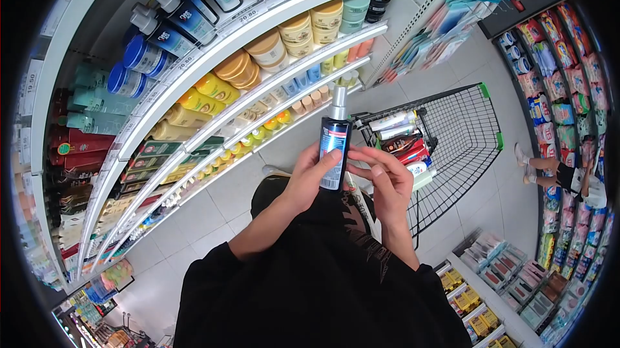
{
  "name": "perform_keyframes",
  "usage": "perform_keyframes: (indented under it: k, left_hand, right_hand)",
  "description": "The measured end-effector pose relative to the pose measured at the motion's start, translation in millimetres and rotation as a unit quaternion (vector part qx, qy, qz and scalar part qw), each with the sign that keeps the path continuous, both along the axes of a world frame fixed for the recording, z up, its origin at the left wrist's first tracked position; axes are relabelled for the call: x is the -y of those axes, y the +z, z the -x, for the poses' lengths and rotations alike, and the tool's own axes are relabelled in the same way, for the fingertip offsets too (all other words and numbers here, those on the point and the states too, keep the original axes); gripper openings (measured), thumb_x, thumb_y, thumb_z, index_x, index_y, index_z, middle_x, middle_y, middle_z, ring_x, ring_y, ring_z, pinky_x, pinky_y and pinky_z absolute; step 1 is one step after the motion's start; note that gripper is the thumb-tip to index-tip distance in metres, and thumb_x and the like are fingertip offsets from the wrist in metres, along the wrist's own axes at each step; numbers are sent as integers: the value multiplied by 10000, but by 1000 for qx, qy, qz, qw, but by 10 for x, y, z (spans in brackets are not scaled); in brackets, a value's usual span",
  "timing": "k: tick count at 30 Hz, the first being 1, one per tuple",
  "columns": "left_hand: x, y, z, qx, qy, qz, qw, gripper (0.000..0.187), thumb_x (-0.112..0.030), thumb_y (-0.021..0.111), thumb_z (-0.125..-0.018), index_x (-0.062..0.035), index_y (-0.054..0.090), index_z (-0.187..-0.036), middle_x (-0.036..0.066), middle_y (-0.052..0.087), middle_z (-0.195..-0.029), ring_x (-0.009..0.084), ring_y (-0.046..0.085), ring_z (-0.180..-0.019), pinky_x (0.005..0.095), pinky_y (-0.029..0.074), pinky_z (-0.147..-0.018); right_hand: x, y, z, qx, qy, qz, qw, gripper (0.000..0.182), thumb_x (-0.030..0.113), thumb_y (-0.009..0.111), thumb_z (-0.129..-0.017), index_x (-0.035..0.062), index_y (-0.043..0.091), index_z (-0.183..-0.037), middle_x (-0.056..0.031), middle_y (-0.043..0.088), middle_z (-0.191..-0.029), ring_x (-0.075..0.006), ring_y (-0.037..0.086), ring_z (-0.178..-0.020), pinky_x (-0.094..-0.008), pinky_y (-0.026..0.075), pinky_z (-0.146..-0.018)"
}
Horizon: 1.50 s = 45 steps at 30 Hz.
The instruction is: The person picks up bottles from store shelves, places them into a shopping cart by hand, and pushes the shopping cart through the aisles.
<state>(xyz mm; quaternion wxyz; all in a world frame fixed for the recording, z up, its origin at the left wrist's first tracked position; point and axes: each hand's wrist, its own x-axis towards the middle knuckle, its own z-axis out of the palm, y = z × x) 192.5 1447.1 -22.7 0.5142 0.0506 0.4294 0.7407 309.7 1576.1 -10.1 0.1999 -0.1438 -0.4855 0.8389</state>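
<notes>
A dark pump bottle [334,138] with a silver top stands upright in front of my chest, its blue printed label and barcode turned towards me. My left hand [305,179] is closed around its lower half, with the thumb lying across the label. My right hand [387,183] is just right of the bottle, fingers stretched and slightly bent, fingertips right at its edge. Similar dark bottles with silver tops [187,15] stand on the upper shelf at the left.
Curved store shelves [258,5] hold tubs, including yellow jars [210,93] and blue-lidded jars [142,54]. A wire shopping cart [452,147] stands to the right, with several packages [403,138] in it. A person [571,173] stands by the far-right shelves. Yellow boxes [468,299] fill a lower-right display.
</notes>
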Motion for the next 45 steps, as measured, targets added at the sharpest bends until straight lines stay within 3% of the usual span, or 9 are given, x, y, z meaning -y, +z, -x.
perform_keyframes:
  k: [11,17,24,30,33,35,38,42,45]
  left_hand:
    - [1,-37,-57,-55,-17,-1,998,366,-300,512,-1014,16,536,-1199,107,621,-775,178,606,-556,286,501,-511]
    - [-4,23,-73,-60,-25,-17,998,464,-405,477,-1027,18,529,-1213,103,603,-731,176,581,-513,274,473,-489]
    - [-10,33,-87,-62,-36,-27,997,504,-442,437,-1034,12,522,-1235,104,593,-725,182,576,-514,273,476,-505]
    - [-25,136,-98,-24,-18,-37,999,508,-363,418,-1052,6,375,-1399,167,624,-1120,227,675,-923,322,547,-769]
    - [-14,102,-100,-100,-40,-89,990,582,-315,404,-1053,-3,220,-1509,201,462,-1405,269,560,-1213,374,470,-986]
    - [15,149,-80,-167,-88,-30,982,807,-503,441,-1008,-22,89,-1552,189,397,-1474,306,450,-1335,444,425,-1033]
    - [15,258,-52,-179,-93,-48,978,745,-445,449,-1008,-12,170,-1545,195,365,-1509,306,445,-1340,432,463,-997]
    - [22,260,-25,-172,-93,-50,979,541,-306,473,-1021,1,376,-1455,171,474,-1416,248,542,-1222,371,494,-941]
    - [37,192,-22,-142,-106,-44,983,400,-220,497,-1024,-9,468,-1362,125,582,-1286,187,584,-1127,331,486,-919]
  right_hand:
    - [-61,-34,-48,0,-6,-34,999,296,123,536,-980,-54,605,-1207,-209,656,-1197,-272,639,-1130,-374,567,-869]
    - [-75,-61,-55,-1,-5,-41,999,296,145,557,-965,-60,587,-1176,-254,630,-1216,-337,632,-1147,-393,570,-870]
    - [-121,-70,-79,-25,7,-22,999,278,120,538,-982,-55,597,-1190,-222,629,-1238,-301,614,-1175,-412,532,-935]
    - [-120,-79,-31,-34,-3,-32,999,409,93,551,-961,-49,491,-1339,-228,577,-1320,-303,581,-1222,-419,480,-1007]
    - [-125,-80,-17,14,-1,-19,1000,539,127,577,-946,-36,395,-1427,-223,519,-1390,-300,528,-1276,-427,423,-1062]
    - [-113,-107,7,21,-14,-16,1000,615,171,603,-929,-28,357,-1456,-211,491,-1416,-283,492,-1300,-416,395,-1079]
    - [-98,-199,-27,51,-28,37,998,650,191,620,-913,-24,347,-1463,-198,499,-1402,-270,503,-1278,-404,373,-1093]
    - [-100,-236,-47,69,-44,147,986,465,174,609,-920,31,462,-1337,-138,602,-1193,-205,638,-1011,-340,547,-834]
    - [-114,-263,-75,73,-45,155,984,460,158,594,-927,36,454,-1348,-145,615,-1142,-200,652,-927,-342,563,-775]
